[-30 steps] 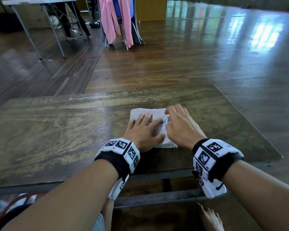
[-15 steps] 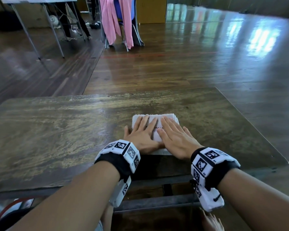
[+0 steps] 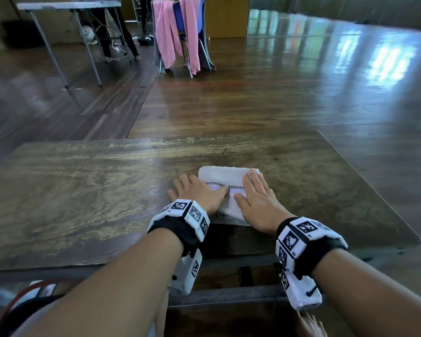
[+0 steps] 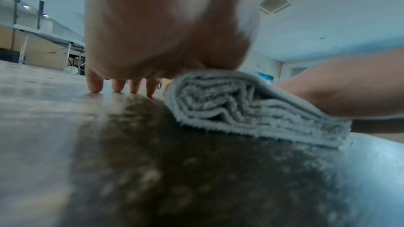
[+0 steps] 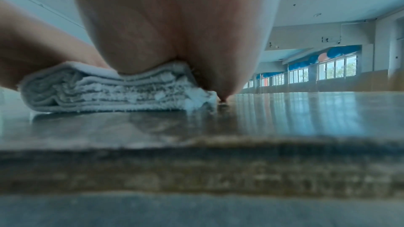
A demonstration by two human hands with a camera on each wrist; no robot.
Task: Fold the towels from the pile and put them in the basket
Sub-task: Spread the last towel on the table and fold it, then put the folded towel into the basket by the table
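Head view shows a folded white towel (image 3: 225,181) lying flat on the worn wooden surface (image 3: 83,190), near its front edge and toward 5 o'clock of the middle. Both hands lie flat with straight fingers and grip nothing. The left hand (image 3: 199,194) presses the towel's left edge with its thumb side, while its fingers (image 4: 118,85) reach past that edge and touch the surface at about 9 o'clock of the towel. The right hand (image 3: 258,203) presses down on the towel's right half, at about 3 o'clock, its fingertips near the far right corner. A narrow checked band across the towel shows between the two hands. From the wrist views the towel's stacked layers face the cameras, squashed under the palms. Well beyond the surface, at 12 o'clock, a blue chair (image 3: 188,20) stands on the wooden floor (image 3: 277,93) with pink cloth (image 3: 165,32) draped over it, and a folding table (image 3: 68,6) stands at 11 o'clock.
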